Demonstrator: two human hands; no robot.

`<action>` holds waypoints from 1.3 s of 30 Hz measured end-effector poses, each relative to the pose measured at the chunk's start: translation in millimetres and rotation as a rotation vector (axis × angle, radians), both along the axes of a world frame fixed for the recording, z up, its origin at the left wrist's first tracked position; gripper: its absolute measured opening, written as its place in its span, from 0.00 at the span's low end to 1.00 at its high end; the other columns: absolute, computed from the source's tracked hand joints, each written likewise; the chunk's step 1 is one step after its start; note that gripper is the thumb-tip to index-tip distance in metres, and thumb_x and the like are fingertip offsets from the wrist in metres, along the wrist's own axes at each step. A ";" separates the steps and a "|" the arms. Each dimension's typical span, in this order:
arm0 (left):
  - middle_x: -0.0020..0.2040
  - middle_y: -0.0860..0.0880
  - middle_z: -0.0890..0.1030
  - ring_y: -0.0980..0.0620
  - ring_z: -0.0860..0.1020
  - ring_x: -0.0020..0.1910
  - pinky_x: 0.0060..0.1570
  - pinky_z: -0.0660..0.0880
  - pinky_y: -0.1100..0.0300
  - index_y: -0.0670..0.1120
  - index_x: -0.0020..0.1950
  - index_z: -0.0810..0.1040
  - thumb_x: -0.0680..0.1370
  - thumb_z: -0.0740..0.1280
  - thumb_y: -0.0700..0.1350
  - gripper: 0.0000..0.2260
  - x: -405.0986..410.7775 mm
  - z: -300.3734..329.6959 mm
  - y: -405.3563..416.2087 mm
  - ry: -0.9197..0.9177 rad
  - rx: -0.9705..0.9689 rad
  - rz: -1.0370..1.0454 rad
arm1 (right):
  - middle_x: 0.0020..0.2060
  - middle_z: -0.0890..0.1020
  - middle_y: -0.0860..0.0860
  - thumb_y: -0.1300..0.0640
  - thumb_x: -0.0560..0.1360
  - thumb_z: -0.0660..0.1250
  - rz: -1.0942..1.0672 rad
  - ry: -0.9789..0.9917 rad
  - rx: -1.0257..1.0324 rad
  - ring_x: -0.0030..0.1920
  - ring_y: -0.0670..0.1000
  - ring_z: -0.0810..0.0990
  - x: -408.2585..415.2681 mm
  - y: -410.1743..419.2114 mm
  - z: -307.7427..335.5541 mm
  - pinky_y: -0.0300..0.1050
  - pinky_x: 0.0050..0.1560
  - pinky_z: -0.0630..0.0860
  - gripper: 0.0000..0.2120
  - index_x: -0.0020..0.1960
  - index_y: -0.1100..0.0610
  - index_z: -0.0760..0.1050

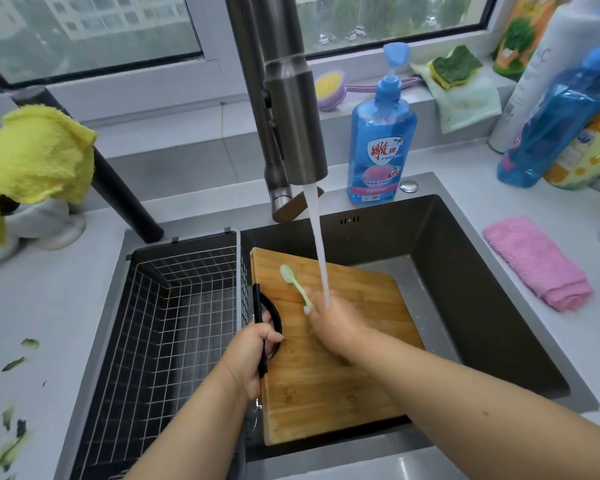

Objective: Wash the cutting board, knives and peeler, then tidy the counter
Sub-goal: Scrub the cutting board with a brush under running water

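Note:
A wooden cutting board [326, 382] lies tilted in the dark sink [482, 306], under running water from the steel faucet [291, 109]. My left hand [252, 351] grips the board's black handle [260, 327] at its left edge. My right hand [336, 323] holds a light green toothbrush [297, 284], its bristle head resting on the board's upper part. The water stream falls on my right hand. No knives or peeler are visible.
A wire basket [174, 323] fills the sink's left side. A blue dish soap bottle [381, 140] stands behind the sink. A pink cloth [537, 263] lies on the right counter. Green peel scraps [4, 427] litter the left counter; a yellow cloth [32, 157] hangs at the left.

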State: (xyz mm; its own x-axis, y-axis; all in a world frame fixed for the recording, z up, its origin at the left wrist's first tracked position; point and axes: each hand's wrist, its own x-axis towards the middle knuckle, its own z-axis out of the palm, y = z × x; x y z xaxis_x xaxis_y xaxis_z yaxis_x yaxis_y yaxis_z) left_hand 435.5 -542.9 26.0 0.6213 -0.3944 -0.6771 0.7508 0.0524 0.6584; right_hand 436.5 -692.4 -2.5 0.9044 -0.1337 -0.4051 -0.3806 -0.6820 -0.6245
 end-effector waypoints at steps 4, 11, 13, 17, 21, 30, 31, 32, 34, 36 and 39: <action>0.24 0.49 0.76 0.52 0.76 0.22 0.24 0.75 0.60 0.48 0.62 0.76 0.73 0.48 0.31 0.26 1.7 -0.4 -0.3 0.041 0.023 0.016 | 0.62 0.75 0.55 0.55 0.81 0.56 0.066 0.073 -0.076 0.56 0.54 0.76 -24.2 -28.2 -9.1 0.45 0.53 0.73 0.18 0.70 0.52 0.70; 0.30 0.46 0.80 0.49 0.80 0.28 0.30 0.77 0.55 0.50 0.61 0.77 0.72 0.51 0.33 0.25 10.0 -11.3 0.9 0.060 0.063 0.049 | 0.62 0.74 0.41 0.51 0.79 0.62 0.144 0.173 0.061 0.59 0.47 0.74 -38.2 -50.0 -2.4 0.42 0.59 0.72 0.19 0.70 0.41 0.69; 0.38 0.45 0.83 0.46 0.81 0.34 0.35 0.78 0.53 0.52 0.62 0.77 0.73 0.53 0.34 0.24 11.4 -15.8 2.4 0.069 0.067 0.064 | 0.60 0.77 0.44 0.52 0.80 0.62 0.162 0.195 -0.037 0.54 0.46 0.77 -36.8 -60.3 4.2 0.41 0.53 0.75 0.19 0.70 0.42 0.69; 0.44 0.44 0.84 0.45 0.82 0.38 0.40 0.78 0.51 0.51 0.58 0.79 0.74 0.55 0.35 0.20 13.3 -19.6 3.9 0.069 0.054 0.062 | 0.64 0.75 0.51 0.60 0.80 0.58 0.223 0.153 -0.230 0.46 0.46 0.78 -25.5 -76.8 28.7 0.40 0.41 0.77 0.28 0.74 0.36 0.59; 0.40 0.43 0.82 0.45 0.81 0.35 0.39 0.78 0.51 0.47 0.57 0.80 0.74 0.56 0.35 0.19 14.7 -22.7 6.3 0.070 0.070 0.051 | 0.62 0.73 0.49 0.69 0.76 0.60 0.204 0.167 -0.084 0.47 0.50 0.80 -14.2 -74.0 73.9 0.46 0.45 0.82 0.28 0.64 0.38 0.70; 0.40 0.40 0.82 0.42 0.81 0.38 0.45 0.77 0.49 0.46 0.54 0.81 0.79 0.56 0.63 0.24 18.2 -19.3 11.9 0.074 -0.044 0.169 | 0.52 0.80 0.55 0.47 0.76 0.67 0.166 0.146 0.189 0.42 0.52 0.80 12.0 -75.9 187.7 0.41 0.33 0.76 0.13 0.59 0.48 0.72; 0.41 0.39 0.83 0.42 0.81 0.39 0.46 0.77 0.48 0.47 0.53 0.81 0.79 0.55 0.64 0.24 18.5 -19.7 12.6 0.076 -0.051 0.168 | 0.51 0.80 0.55 0.45 0.75 0.67 0.188 0.115 0.171 0.41 0.52 0.81 12.6 -73.8 196.7 0.41 0.33 0.76 0.15 0.59 0.47 0.71; 0.42 0.39 0.83 0.41 0.82 0.40 0.47 0.77 0.47 0.47 0.53 0.81 0.78 0.55 0.64 0.25 18.1 -18.8 12.1 0.078 -0.053 0.163 | 0.50 0.80 0.55 0.42 0.74 0.67 0.211 0.077 0.147 0.39 0.51 0.81 13.1 -71.4 205.4 0.41 0.32 0.76 0.17 0.59 0.46 0.70; 0.44 0.38 0.83 0.40 0.81 0.43 0.49 0.77 0.45 0.47 0.55 0.79 0.77 0.56 0.66 0.26 18.4 -18.9 11.8 0.089 -0.046 0.161 | 0.48 0.81 0.54 0.36 0.71 0.65 0.254 0.009 0.114 0.37 0.50 0.82 13.8 -65.4 221.3 0.41 0.31 0.77 0.23 0.60 0.46 0.67; 0.46 0.38 0.82 0.39 0.81 0.45 0.49 0.77 0.44 0.48 0.57 0.78 0.75 0.56 0.69 0.28 19.2 -20.4 12.2 0.094 -0.042 0.172 | 0.46 0.81 0.52 0.33 0.70 0.62 0.274 -0.056 0.100 0.35 0.48 0.82 14.3 -59.5 234.5 0.40 0.31 0.79 0.26 0.62 0.44 0.64; 0.46 0.37 0.82 0.39 0.81 0.46 0.49 0.77 0.43 0.48 0.59 0.78 0.75 0.51 0.72 0.33 20.4 -24.9 13.2 0.110 -0.044 0.187 | 0.46 0.81 0.50 0.33 0.73 0.60 0.261 -0.190 0.063 0.36 0.47 0.83 18.8 -53.8 246.7 0.40 0.33 0.81 0.26 0.65 0.45 0.66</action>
